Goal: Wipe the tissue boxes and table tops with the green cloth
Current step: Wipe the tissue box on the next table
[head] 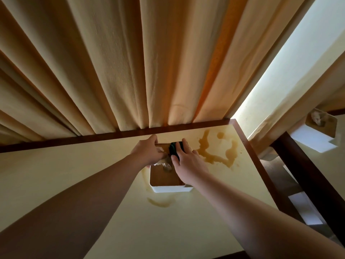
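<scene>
A white tissue box [170, 188] with a brown wooden lid stands near the far right of the cream table top [74, 174]. My left hand [148, 151] grips the box's far left edge, fingers curled over it. My right hand [188, 161] holds the dark green cloth [174, 148] against the far part of the lid. A bit of crumpled tissue [165, 164] shows at the lid's opening, between my hands. Brown liquid stains [218, 148] spread over the table to the right of the box, and a smaller stain [160, 202] lies in front of it.
A dark wooden rim [93, 139] borders the table at the back and right. Beige curtains [112, 62] hang right behind it. A second table on the right carries another white tissue box [315, 135]. A bright window strip [291, 71] lies between the curtains.
</scene>
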`<state>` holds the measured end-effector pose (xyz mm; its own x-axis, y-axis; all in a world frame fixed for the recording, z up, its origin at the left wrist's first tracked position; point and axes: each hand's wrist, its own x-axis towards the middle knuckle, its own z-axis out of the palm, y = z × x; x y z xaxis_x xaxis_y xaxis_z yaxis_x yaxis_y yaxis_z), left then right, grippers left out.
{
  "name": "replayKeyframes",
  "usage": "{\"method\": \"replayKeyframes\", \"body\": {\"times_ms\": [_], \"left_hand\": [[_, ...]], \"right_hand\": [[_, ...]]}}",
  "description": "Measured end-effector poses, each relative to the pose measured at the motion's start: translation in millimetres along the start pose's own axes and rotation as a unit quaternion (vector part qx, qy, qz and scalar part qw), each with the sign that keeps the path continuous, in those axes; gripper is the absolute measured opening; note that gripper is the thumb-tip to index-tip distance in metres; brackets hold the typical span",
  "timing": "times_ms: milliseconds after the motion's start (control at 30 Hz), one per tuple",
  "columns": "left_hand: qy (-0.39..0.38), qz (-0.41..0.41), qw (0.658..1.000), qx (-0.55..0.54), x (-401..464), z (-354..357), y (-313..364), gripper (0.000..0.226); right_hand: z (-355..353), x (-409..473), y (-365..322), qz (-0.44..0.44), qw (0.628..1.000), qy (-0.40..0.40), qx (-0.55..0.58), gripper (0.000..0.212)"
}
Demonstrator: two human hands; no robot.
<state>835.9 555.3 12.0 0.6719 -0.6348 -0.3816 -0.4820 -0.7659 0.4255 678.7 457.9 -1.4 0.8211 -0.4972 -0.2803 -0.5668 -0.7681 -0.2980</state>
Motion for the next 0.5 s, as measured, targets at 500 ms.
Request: {"method": "replayKeyframes", "body": {"times_ms": [500], "left_hand": [[-0.024,-0.006,1.000,-0.016,2,0,-1,0.054]], "right_hand": [[29,-60,-7,0.005,0.998,0.051,-0.047,0.064]]}}
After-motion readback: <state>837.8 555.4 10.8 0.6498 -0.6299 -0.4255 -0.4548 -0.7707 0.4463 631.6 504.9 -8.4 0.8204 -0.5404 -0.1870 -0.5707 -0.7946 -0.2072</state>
